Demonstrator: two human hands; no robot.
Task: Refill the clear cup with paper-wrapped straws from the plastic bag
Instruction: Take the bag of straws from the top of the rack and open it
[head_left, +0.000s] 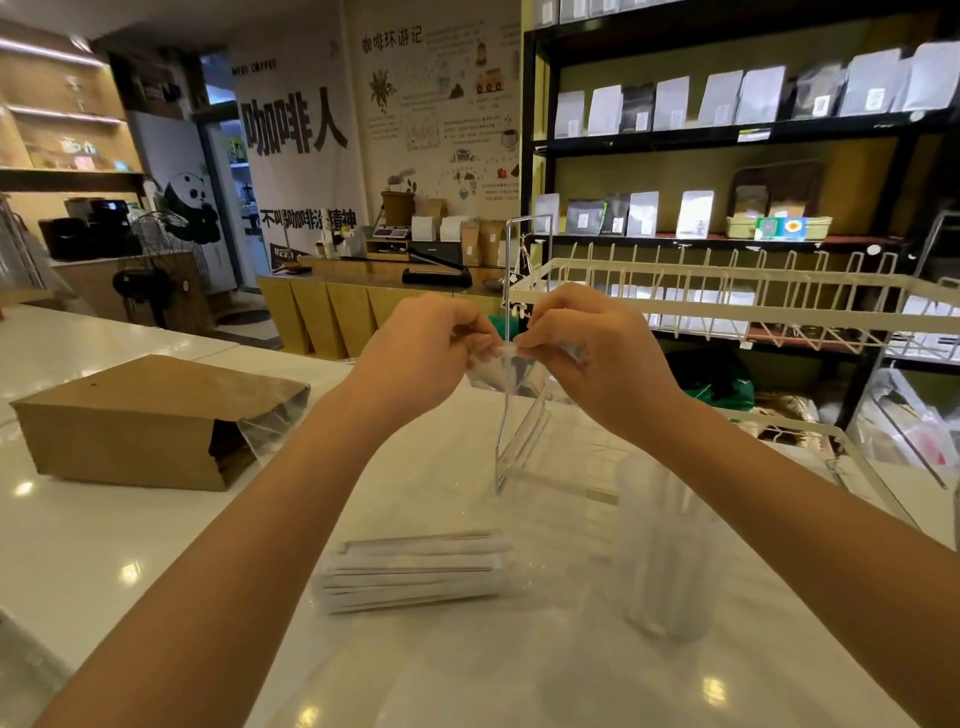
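Observation:
My left hand (423, 351) and my right hand (587, 353) are raised above the white counter, pinching the top edge of a clear plastic bag (501, 374) between their fingertips. The bag hangs down from that pinch toward the counter. A bundle of paper-wrapped straws (415, 569) lies flat at the bag's lower end; I cannot tell whether it is inside the film. To the right of them stands the clear cup (667, 545), upright, with a few wrapped straws inside it.
A brown paper bag (140, 423) lies on its side at the left of the counter (104, 561). A white wire rack (727, 306) stands at the right, just behind the cup. Dark shelves with pouches fill the back right.

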